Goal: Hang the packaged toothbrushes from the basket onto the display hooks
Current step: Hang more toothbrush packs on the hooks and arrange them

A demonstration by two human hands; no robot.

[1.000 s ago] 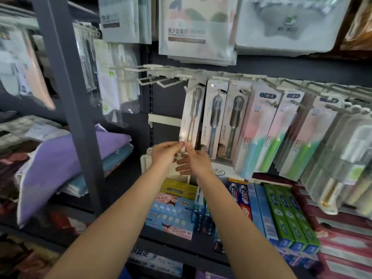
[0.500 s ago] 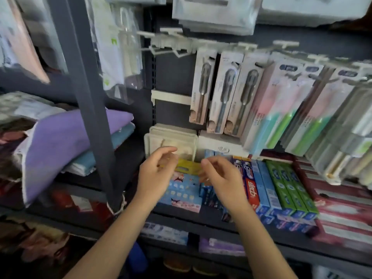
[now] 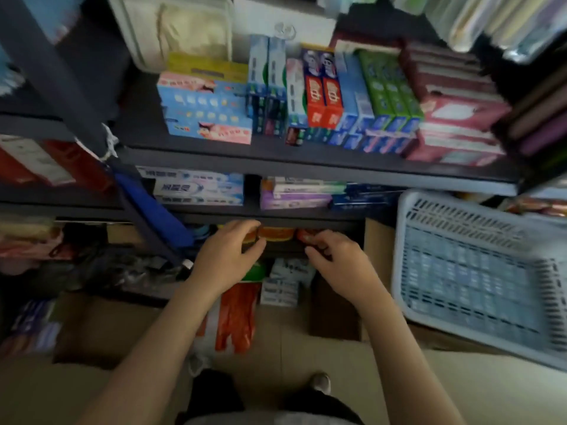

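Observation:
I look steeply down now. A pale lavender slotted plastic basket (image 3: 478, 271) sits low at the right on a cardboard box; blur hides what lies in it. My left hand (image 3: 228, 259) and my right hand (image 3: 340, 265) hang side by side in front of the lower shelves, left of the basket. Both have loosely curled fingers and hold nothing. Only the bottoms of hanging toothbrush packs (image 3: 478, 16) show at the top right edge; the display hooks are out of view.
Toothpaste boxes (image 3: 322, 93) fill the dark shelf (image 3: 276, 157) above my hands, with more boxes one shelf lower. A dark upright post (image 3: 70, 96) runs down the left. Orange gloves (image 3: 236, 320) and cardboard boxes (image 3: 101, 329) lie on the floor.
Both hands let go of the hung toothbrush pack and dropped from hook height to below the shelves. The view tilted down, bringing the basket into sight.

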